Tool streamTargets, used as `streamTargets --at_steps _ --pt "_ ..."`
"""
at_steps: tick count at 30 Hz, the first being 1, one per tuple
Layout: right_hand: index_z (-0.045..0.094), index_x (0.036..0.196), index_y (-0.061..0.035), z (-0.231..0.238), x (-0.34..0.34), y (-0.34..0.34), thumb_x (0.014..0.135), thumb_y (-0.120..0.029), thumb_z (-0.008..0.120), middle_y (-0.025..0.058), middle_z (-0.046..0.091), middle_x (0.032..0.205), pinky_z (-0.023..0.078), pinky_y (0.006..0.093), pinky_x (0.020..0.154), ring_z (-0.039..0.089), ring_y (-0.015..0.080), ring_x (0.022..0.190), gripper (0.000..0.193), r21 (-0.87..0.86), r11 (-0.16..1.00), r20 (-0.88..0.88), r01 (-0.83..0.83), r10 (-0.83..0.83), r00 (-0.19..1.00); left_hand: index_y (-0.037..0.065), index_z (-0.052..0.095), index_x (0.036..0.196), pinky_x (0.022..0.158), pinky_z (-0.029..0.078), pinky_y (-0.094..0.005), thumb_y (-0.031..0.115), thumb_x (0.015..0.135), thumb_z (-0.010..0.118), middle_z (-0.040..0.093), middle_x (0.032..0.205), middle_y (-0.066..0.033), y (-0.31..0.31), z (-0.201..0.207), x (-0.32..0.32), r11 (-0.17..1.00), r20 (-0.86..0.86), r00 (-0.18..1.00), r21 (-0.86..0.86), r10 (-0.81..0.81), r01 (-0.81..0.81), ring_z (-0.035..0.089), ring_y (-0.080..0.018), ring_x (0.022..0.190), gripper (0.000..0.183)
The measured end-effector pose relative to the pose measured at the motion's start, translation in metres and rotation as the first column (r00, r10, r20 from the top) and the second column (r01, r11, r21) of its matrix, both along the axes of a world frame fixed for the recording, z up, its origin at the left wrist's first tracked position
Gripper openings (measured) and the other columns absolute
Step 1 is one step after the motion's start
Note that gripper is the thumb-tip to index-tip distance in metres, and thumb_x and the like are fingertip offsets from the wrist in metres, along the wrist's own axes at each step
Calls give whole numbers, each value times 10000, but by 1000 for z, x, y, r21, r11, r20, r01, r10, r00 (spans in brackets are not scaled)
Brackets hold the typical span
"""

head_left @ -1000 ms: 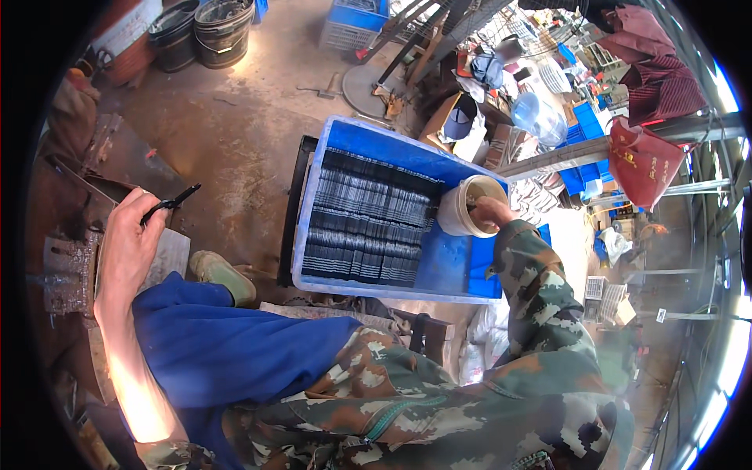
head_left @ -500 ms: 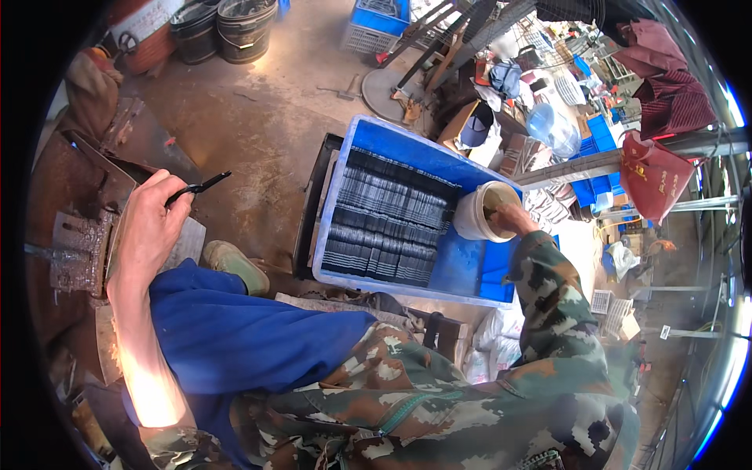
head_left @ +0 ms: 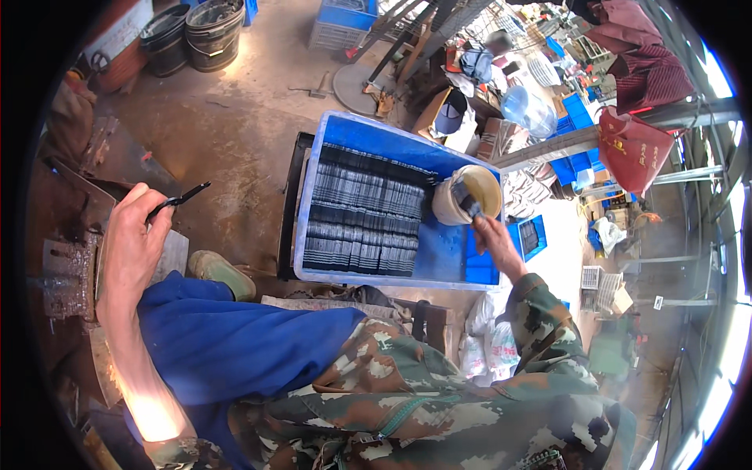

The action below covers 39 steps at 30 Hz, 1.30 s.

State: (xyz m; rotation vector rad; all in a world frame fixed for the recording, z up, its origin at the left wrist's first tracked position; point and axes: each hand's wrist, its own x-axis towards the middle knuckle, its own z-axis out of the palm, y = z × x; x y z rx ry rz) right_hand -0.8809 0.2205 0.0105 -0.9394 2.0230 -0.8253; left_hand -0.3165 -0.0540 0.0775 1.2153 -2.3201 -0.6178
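Left hand (head_left: 137, 235) pinches a slim black piece (head_left: 188, 193) between thumb and fingers, left of the blue crate (head_left: 368, 135). Right hand (head_left: 497, 244) grips a dark brush (head_left: 468, 202), head over the mouth of the whitish bucket (head_left: 446, 210), beside stacked dark pieces (head_left: 364, 204). Probably best: keep drips inside the bucket, hold the piece steady.

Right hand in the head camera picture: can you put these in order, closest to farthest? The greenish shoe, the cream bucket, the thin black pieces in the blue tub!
Nearest to the right hand first:
1. Cream bucket: right beside it, at the right end of the blue tub.
2. Thin black pieces: left of the bucket, inside the tub.
3. Greenish shoe: farthest left, outside the tub.
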Motion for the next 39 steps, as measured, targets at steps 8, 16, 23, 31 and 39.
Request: streamTargets --at_steps 8,16,23,31,39 --pt "583 984 -23 -74 27 22 1038 -365 551 9 509 675 412 271 497 482 114 540 348 165 980 247 111 -150 958 -71 586 926 600 394 -337 -28 876 604 521 846 -123 7 1 -2 999 -11 1000 33 -5 5 493 -244 699 69" --pt "577 1015 -31 -106 15 18 1034 -347 549 44 573 724 500 315 555 562 161 580 317 271 935 420 230 -330 845 -69 592 931 601 393 -327 -27 882 595 521 846 -118 7 -1 -3 998 25 1000 59 -15 13 490 -227 696 64" --pt "567 1041 -37 -121 15 15 1054 -356 506 97 669 819 565 379 663 669 227 705 325 397 901 528 172 -378 760 -70 601 938 598 394 -328 -17 889 596 527 851 -116 6 -2 -2 996 52 999 92 -16 12 507 -229 712 72" --pt "629 1123 5 -146 12 4 1046 -442 478 146 712 959 574 418 759 704 258 860 478 536 833 168 -133 49 985 -73 599 938 604 398 -330 -24 885 594 531 860 -120 6 -4 1 995 43 999 99 -3 -1 517 -235 724 72" --pt "621 1239 -3 -122 0 -14 995 -508 536 166 703 992 591 426 674 712 247 886 567 746 526 108 -408 509 854 -59 629 892 610 406 -368 -26 845 631 544 808 -136 10 -4 1 996 -21 999 75 48 -46 538 -276 697 58"
